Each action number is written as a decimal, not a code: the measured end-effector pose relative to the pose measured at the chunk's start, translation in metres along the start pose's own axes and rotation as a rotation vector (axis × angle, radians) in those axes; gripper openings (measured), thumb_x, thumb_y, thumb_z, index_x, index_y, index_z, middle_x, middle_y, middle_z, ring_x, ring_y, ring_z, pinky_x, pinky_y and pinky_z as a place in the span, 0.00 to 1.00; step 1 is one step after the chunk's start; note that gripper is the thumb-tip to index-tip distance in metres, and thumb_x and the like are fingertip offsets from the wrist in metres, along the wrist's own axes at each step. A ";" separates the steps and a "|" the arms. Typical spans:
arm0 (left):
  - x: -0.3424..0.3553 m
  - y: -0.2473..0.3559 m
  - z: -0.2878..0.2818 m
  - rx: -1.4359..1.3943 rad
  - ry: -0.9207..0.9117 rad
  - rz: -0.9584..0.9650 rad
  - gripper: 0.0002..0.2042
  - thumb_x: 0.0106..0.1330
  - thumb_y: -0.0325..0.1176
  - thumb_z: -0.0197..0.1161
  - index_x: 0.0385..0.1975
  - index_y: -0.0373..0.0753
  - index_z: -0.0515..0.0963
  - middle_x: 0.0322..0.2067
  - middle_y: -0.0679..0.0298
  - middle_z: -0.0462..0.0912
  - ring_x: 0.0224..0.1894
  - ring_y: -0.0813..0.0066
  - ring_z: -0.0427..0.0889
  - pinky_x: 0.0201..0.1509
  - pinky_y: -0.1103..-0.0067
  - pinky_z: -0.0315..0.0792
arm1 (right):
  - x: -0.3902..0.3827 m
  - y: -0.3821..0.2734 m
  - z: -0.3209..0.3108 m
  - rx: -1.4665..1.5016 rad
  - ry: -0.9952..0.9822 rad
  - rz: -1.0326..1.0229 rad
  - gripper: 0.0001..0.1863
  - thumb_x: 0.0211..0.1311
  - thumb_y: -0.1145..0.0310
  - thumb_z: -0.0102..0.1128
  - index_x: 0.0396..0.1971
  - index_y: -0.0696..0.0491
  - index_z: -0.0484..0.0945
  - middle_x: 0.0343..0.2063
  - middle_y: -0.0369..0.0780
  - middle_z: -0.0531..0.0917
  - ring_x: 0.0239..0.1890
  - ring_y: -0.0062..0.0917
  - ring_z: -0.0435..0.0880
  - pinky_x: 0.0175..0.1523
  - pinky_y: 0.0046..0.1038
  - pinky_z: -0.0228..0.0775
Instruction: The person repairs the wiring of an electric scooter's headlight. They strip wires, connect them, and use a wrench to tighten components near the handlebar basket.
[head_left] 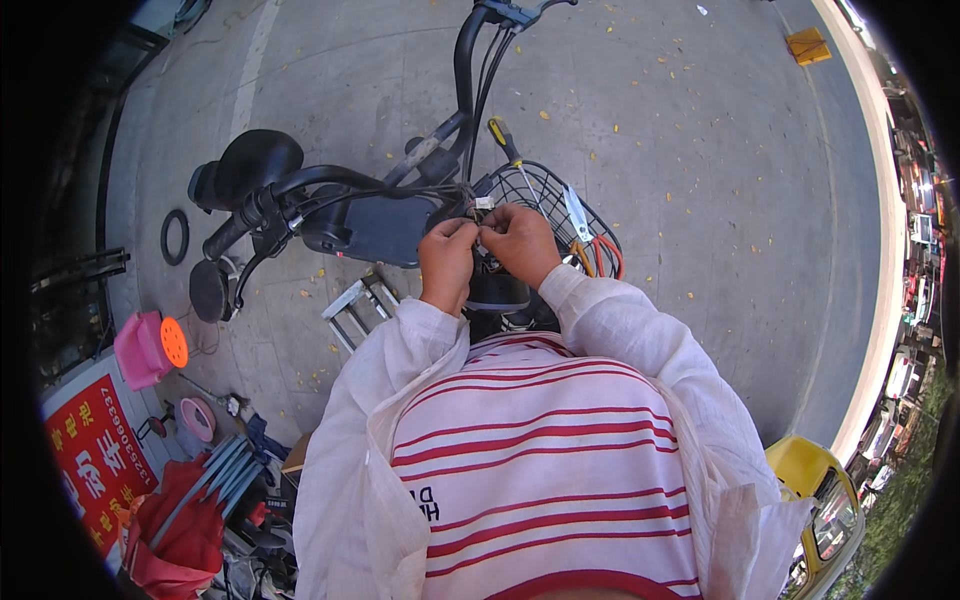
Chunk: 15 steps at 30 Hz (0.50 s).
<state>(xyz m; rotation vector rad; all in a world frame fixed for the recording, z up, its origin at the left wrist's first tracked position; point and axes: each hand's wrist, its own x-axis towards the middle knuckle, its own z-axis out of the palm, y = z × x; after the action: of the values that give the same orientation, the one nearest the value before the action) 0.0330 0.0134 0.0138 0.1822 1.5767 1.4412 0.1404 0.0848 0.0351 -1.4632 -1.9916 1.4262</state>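
In front of my chest stands an electric bike with black handlebars (325, 178). Among the black cables (478, 110) at its steering head sits a small white connector (484, 203). Just below that connector, my left hand (446, 262) pinches at thin wires with thumb and forefinger. My right hand (522, 243) pinches close beside it, fingertips almost touching the left. The fingers cover most of the wires. In the wire basket (543, 190) right of my hands are a yellow-and-black screwdriver (505, 140), scissors with a bright blade (577, 213) and orange-red handles.
A black mirror (260, 165) juts out on the left. A metal step stool (360, 308) stands beside the bike. Lower left are a pink container (142, 350), a red cloth (180, 525) and a red sign (100, 455). Something yellow (800, 465) stands lower right; a kerb (868, 390) runs beyond.
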 end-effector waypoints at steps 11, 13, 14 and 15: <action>-0.008 0.007 0.000 0.132 -0.029 0.093 0.11 0.61 0.28 0.60 0.40 0.28 0.80 0.33 0.63 0.83 0.34 0.79 0.78 0.39 0.83 0.70 | 0.000 -0.001 0.000 0.087 -0.011 0.090 0.13 0.49 0.61 0.64 0.25 0.58 0.82 0.21 0.45 0.83 0.24 0.33 0.83 0.33 0.31 0.73; -0.009 0.008 0.000 0.145 -0.028 0.106 0.11 0.62 0.28 0.59 0.40 0.28 0.80 0.34 0.62 0.83 0.34 0.78 0.78 0.40 0.83 0.71 | 0.003 0.004 0.004 0.094 -0.024 0.083 0.13 0.48 0.61 0.64 0.25 0.58 0.82 0.20 0.45 0.83 0.23 0.32 0.83 0.33 0.30 0.73; -0.009 0.007 -0.001 0.154 -0.021 0.137 0.11 0.62 0.28 0.59 0.40 0.28 0.80 0.34 0.62 0.83 0.34 0.79 0.78 0.39 0.83 0.71 | 0.003 0.006 0.005 0.100 -0.030 0.092 0.13 0.48 0.61 0.64 0.25 0.58 0.81 0.20 0.45 0.83 0.23 0.33 0.83 0.33 0.30 0.73; -0.010 0.005 -0.002 0.164 -0.014 0.168 0.10 0.63 0.28 0.59 0.39 0.28 0.80 0.34 0.63 0.83 0.34 0.80 0.78 0.39 0.83 0.71 | 0.003 0.006 0.006 0.107 -0.036 0.099 0.13 0.48 0.61 0.64 0.25 0.57 0.81 0.20 0.45 0.83 0.23 0.33 0.83 0.33 0.30 0.73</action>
<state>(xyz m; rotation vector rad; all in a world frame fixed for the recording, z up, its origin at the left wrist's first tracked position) 0.0340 0.0071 0.0230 0.4290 1.7012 1.4341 0.1382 0.0839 0.0270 -1.5193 -1.8553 1.5842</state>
